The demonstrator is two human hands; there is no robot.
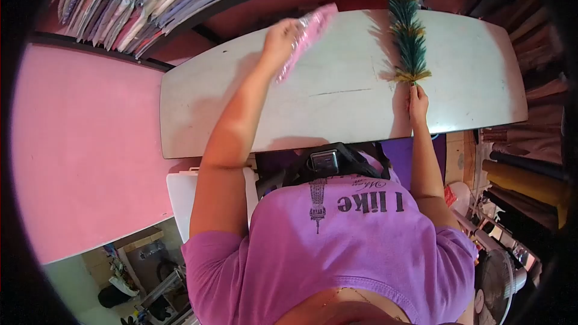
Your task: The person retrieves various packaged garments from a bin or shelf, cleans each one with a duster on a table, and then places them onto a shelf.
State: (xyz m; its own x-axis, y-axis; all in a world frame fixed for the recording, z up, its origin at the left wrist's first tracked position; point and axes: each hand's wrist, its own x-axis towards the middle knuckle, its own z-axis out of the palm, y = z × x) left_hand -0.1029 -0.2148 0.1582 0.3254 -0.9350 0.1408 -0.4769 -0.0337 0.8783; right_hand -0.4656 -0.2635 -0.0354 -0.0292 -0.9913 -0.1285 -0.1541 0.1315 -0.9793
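Head view: left hand closed on pink plastic-wrapped packet, slanting far-right over white table. Right hand, fingers pinched round near end of green-and-gold tinsel spray; spray points away from body, right of packet, apart.

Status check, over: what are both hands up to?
Left hand gripping pink plastic-wrapped item. Right hand gripping green feathery piece by its end. Nothing between them on white table.

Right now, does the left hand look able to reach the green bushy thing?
Probably yes: bare white tabletop separates the left hand from the green bushy thing, though a pink packet occupies that hand.
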